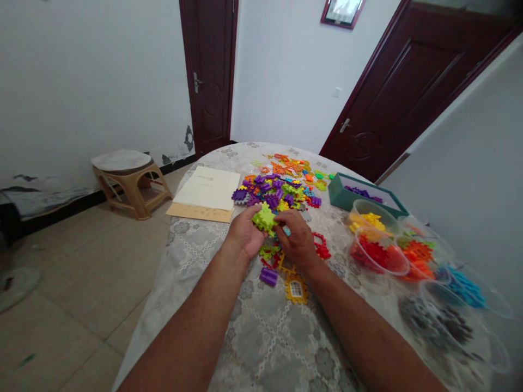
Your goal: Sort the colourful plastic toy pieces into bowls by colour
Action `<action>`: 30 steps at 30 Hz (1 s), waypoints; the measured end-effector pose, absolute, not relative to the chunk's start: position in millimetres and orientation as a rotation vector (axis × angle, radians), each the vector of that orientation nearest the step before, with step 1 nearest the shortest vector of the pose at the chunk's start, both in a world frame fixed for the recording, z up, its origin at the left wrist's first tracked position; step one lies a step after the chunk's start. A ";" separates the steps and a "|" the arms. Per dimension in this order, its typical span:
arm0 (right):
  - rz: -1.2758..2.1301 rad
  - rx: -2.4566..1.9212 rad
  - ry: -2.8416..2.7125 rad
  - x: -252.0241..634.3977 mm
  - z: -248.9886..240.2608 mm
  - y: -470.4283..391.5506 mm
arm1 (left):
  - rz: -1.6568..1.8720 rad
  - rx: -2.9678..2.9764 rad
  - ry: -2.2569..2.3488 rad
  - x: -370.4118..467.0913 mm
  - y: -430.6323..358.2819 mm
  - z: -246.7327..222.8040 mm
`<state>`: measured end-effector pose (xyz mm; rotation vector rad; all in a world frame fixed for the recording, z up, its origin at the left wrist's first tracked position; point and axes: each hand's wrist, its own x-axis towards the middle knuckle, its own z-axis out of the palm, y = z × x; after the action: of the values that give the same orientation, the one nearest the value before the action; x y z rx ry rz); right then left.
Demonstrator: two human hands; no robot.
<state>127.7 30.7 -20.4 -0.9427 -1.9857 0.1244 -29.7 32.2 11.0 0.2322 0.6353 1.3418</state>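
My left hand (246, 233) is closed on lime-green toothed building pieces (265, 218), held above the table. The fingers of my right hand (297, 235) are bent at the right edge of those pieces, with a small light-blue piece (287, 231) showing by them. Just beyond my hands lies a mixed heap of plastic building pieces (273, 190), mostly purple, yellow and green. Under and in front of them are a purple piece (268, 276), a yellow window piece (296, 289) and red frames (321, 246). My right fingertips are partly hidden.
Clear tubs on the right hold yellow (371, 222), red (375, 253), orange (417, 256), blue (463, 286) and grey pieces (437, 321). Behind them stands a green box (342, 197) with purple pieces. Paper sheets (207, 188) lie at left. Beyond the table is a stool (137, 188).
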 end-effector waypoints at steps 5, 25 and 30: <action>0.109 -0.843 -2.056 127.9 -24.0 30.3 | 1.474 0.238 0.632 -34.9 36.6 7.2; -0.020 -1.487 -2.212 132.2 -41.2 41.4 | 1.555 0.144 0.636 -50.1 38.3 17.5; 0.213 -1.561 -1.836 137.9 -38.3 46.8 | 1.557 0.137 0.648 -47.4 39.3 15.3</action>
<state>137.9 46.8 -38.3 -1.5607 -1.8363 0.2126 -47.4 39.3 15.3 0.1373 0.6484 1.5569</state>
